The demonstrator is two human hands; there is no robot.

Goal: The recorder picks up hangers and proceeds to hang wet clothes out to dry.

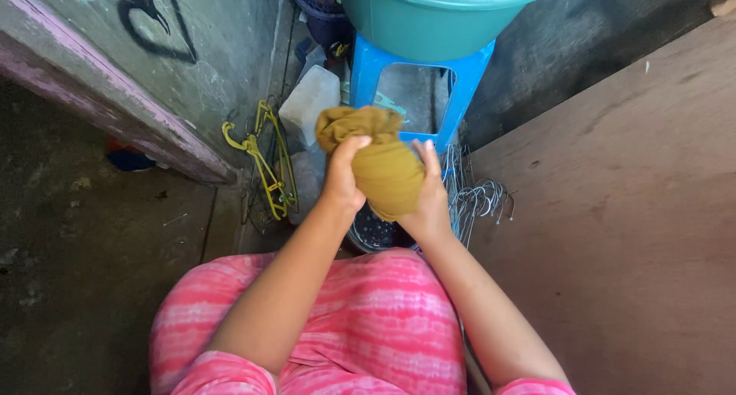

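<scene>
Both hands grip one bundled mustard cloth [383, 165], held up in the air just in front of the blue stool [468, 81]. The left hand [343, 177] is clamped around the cloth's narrow neck, fingers curled tight, so that a twisted knot of fabric sticks out above the fist. The right hand [429, 203] is closed on the cloth's fuller lower part, cupping it from the far side with the fingers wrapped behind and the thumb up along the fabric. The two hands sit close together, with only the cloth between them.

On top of the stool rests a teal tub [437, 19], its rim cut off by the frame's upper edge. Left of the stool a whitish plastic jug [310, 100] stands on the floor, and further left lie yellow hangers [268, 165] against the foot of a concrete wall [115, 81]. Just right of the stool's legs a bunch of wire hangers [479, 199] lies spread out. Below the stool, under the cloth, part of a dark dotted basin [372, 230] shows. Right of the stool a plywood board [629, 211] fills that side. The person's pink striped shirt [368, 326] fills the lower middle.
</scene>
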